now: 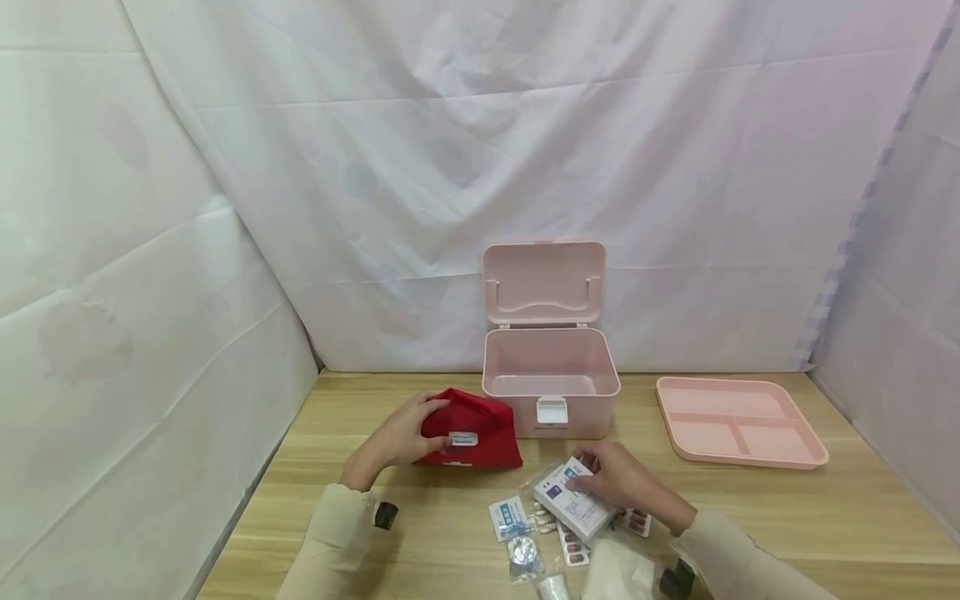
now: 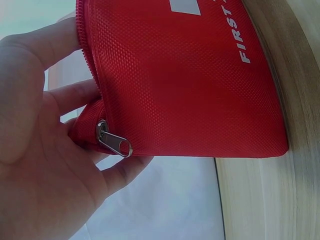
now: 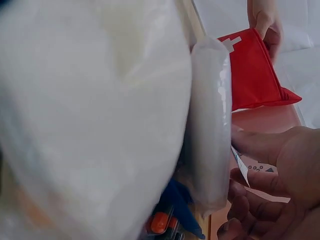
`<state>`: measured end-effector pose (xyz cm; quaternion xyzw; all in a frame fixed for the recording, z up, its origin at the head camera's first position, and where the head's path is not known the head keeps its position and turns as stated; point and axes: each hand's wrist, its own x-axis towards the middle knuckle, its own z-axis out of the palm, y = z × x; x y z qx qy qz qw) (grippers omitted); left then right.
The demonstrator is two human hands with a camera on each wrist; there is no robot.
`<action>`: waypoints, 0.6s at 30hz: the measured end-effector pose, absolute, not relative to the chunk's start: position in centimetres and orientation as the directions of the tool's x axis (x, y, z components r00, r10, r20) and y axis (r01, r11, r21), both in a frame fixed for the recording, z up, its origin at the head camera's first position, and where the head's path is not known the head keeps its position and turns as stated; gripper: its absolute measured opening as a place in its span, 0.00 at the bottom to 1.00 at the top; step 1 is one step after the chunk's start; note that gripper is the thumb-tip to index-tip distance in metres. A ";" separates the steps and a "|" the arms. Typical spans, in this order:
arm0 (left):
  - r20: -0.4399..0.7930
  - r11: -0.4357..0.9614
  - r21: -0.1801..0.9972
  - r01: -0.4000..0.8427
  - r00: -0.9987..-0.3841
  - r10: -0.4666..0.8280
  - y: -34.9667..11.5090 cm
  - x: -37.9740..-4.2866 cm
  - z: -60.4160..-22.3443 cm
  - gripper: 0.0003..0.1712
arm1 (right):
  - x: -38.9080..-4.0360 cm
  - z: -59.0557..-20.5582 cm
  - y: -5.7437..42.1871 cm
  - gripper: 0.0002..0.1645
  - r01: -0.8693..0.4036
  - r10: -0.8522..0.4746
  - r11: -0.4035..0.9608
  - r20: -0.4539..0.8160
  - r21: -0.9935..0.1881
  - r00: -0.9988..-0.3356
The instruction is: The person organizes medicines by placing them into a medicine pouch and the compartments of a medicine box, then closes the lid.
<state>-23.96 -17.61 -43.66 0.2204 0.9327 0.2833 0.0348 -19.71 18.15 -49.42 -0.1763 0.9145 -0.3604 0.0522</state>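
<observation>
My left hand (image 1: 405,429) grips the red first-aid pouch (image 1: 487,437) by its zipped edge. In the left wrist view the pouch's zipper pull (image 2: 115,140) hangs near the fingers, and the mouth gapes a little. My right hand (image 1: 618,475) pinches a small flat white packet (image 3: 241,167) with blue print between thumb and fingers. Just under it lies a thick, clear-wrapped white pack (image 1: 577,508). Around that pack are a similar blue-printed packet (image 1: 510,517), cotton swabs (image 1: 542,518), blister strips of capsules (image 1: 573,546) and a round item in clear wrap (image 1: 523,552).
Behind the pile stands a pink box (image 1: 551,417) with its lid (image 1: 545,283) raised. A pink divided tray (image 1: 738,450) lies at the right on the wooden table (image 1: 750,517). Close to the right forearm are a white cloth-like bundle (image 1: 618,571) and a white roll (image 1: 553,586).
</observation>
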 end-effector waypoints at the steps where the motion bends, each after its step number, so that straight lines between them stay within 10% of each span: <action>1: 0.061 0.741 0.545 0.392 -0.900 0.431 -17.6 -24.0 -43.7 0.34 | -19.7 -49.3 18.1 0.15 -0.281 -0.356 0.676 0.033 -0.682 -0.934; 18: 0.056 0.743 0.535 0.402 -0.894 0.444 -17.5 -24.0 -43.4 0.35 | -19.0 -46.5 17.6 0.11 -0.351 -0.446 0.602 0.064 -0.718 -0.893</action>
